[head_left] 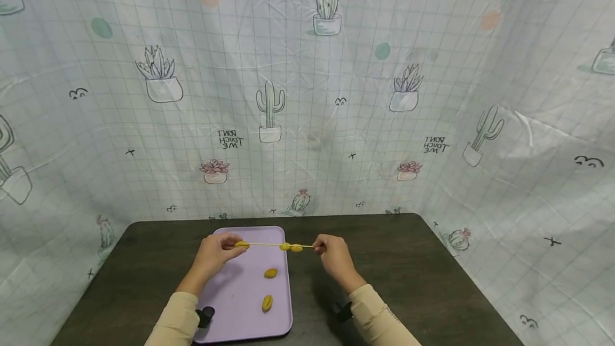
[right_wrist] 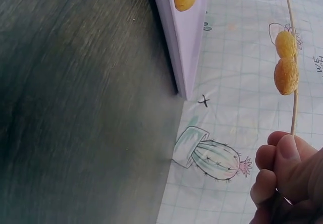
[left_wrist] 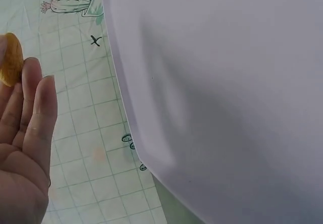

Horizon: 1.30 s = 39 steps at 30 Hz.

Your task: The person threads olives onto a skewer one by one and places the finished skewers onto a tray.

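Skewer (head_left: 264, 244) bearing two yellow fruits (right_wrist: 286, 76) stretches from the right hand (head_left: 334, 258), which pinches one end, to the left hand (head_left: 214, 252), which grips a third fruit (head_left: 242, 244); whether the tip pierces it cannot be told. Below, two loose fruits (head_left: 271, 273) lie on a lilac tray (head_left: 235, 308) on the dark counter (head_left: 384, 260).

Curtained-off workspace: cactus-print sheeting (head_left: 307, 79), dark table (head_left: 394, 260)

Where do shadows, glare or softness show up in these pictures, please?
Head view: pale glare streaks on the wrinkled curtain at right; left wrist view: a soft-edged shadow across the purple tray; right wrist view: grain on the dark tabletop fades lower down, while the yellow pieces on the stick look clearer.
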{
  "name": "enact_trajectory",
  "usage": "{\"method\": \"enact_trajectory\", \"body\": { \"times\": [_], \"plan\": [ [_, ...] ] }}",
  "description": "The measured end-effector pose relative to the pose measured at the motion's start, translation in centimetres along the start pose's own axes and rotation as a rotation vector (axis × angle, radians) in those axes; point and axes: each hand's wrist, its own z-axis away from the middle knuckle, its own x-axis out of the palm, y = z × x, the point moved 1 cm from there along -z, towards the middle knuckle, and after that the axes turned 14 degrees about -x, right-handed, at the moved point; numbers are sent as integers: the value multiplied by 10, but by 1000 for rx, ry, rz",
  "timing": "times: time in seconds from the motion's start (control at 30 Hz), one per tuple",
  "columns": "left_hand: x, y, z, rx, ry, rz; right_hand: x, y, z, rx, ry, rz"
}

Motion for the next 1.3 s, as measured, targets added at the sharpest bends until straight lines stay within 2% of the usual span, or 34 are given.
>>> {"method": "enact_trajectory", "body": {
  "times": [0.17, 0.33, 0.63, 0.87, 1.3],
  "plan": [
    [0, -2, 0, -16, 7, 21, -1, 2, 1, 57, -47, -2],
    [1, -2, 1, -13, 20, 45, 1, 5, 3, 71, -58, 16],
    [1, -3, 1, -54, 25, 101, 0, 0, 2, 40, -37, 81],
    [3, 0, 4, -127, -11, 231, 0, -3, 0, 40, -24, 82],
    [3, 6, 8, -154, -12, 252, 9, -5, 1, 25, -15, 121]
  ]
}}
